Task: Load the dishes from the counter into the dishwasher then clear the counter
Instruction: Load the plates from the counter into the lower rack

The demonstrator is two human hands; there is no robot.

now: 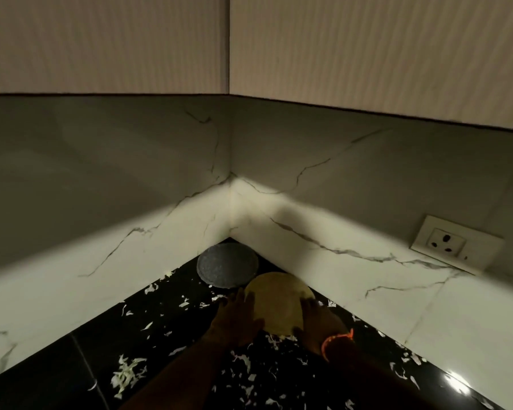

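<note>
A round cream plate [277, 300] lies on the black counter [101, 350] near the corner. My left hand [239, 318] lies against its left edge with fingers stretched forward. My right hand [317, 321], with an orange band at the wrist, lies against its right edge, thumb under the near rim. Behind the plate, a grey speckled plate [227, 266] sits in the corner, touching or nearly touching the cream one.
Several white vegetable shreds [128, 372] litter the counter around both arms. White marble backsplash walls [131, 247] meet at the corner. A wall socket [453, 244] sits on the right wall. Beige upper cabinets [367, 54] hang overhead.
</note>
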